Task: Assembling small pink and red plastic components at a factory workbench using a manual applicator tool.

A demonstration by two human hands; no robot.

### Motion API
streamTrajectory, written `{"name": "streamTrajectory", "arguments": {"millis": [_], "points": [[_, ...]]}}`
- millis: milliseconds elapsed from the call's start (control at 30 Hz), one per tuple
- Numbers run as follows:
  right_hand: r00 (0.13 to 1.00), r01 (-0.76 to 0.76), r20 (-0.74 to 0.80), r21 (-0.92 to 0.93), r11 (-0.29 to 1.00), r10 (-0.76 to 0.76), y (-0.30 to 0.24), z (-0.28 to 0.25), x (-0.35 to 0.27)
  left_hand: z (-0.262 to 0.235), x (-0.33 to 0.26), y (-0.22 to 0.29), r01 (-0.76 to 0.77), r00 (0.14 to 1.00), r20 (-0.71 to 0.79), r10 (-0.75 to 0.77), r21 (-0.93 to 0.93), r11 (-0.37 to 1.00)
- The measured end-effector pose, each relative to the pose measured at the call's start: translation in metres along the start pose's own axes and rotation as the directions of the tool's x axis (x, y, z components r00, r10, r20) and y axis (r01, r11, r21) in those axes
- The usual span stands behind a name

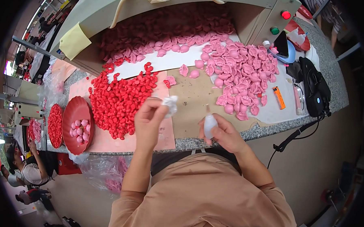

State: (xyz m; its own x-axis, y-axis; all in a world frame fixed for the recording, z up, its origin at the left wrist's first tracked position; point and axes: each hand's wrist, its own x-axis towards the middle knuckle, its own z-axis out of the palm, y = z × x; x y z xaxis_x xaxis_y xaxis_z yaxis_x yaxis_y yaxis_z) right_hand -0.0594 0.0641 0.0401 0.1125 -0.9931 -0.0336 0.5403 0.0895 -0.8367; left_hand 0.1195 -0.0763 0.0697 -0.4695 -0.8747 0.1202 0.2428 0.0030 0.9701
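Note:
My left hand (149,122) is raised over the table edge, its fingers pinched on a crumpled white scrap (170,105). My right hand (223,133) grips a small white squeeze bottle (209,123) with its thin nozzle pointing up. Just left of my left hand lies a heap of small red pieces (119,98) on a pink sheet (107,142). A spread of pink shell-shaped pieces (240,71) covers the table to the upper right, above a brown cardboard sheet (192,99).
A red bowl (73,139) holding several pink pieces stands at the left, beside a tray of red pieces (54,125). An orange lighter (278,97), a black bag (315,89) and a machine housing with red and green buttons (280,21) are at the right. Other people sit at far left.

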Motion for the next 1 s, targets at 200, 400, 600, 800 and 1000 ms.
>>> {"name": "streamTrajectory", "arguments": {"millis": [200, 400, 600, 800, 1000], "points": [[0.962, 0.166, -0.195, -0.143, 0.976, -0.192, -0.012, -0.017, 0.002, 0.010, 0.025, -0.013, -0.006, 0.985, 0.158, -0.068, 0.427, 0.904], [0.836, 0.182, -0.444, -0.330, 0.926, -0.322, -0.009, -0.008, 0.047, -0.006, 0.067, -0.018, -0.239, 0.962, 0.207, 0.179, 0.953, 0.185], [0.929, 0.121, -0.300, -0.311, 0.943, -0.218, -0.032, 0.000, 0.073, -0.014, 0.070, -0.022, -0.263, 0.957, 0.208, 0.201, 0.914, 0.309], [0.894, 0.217, -0.156, -0.668, 0.712, -0.419, -0.027, -0.002, 0.133, -0.013, 0.070, -0.021, -0.144, 0.985, 0.154, 0.074, 0.514, 0.845], [0.874, 0.327, -0.200, -0.429, 0.842, -0.442, -0.021, 0.010, 0.142, -0.023, 0.074, -0.016, 0.379, 0.923, 0.197, -0.331, -0.309, 0.872]]}}
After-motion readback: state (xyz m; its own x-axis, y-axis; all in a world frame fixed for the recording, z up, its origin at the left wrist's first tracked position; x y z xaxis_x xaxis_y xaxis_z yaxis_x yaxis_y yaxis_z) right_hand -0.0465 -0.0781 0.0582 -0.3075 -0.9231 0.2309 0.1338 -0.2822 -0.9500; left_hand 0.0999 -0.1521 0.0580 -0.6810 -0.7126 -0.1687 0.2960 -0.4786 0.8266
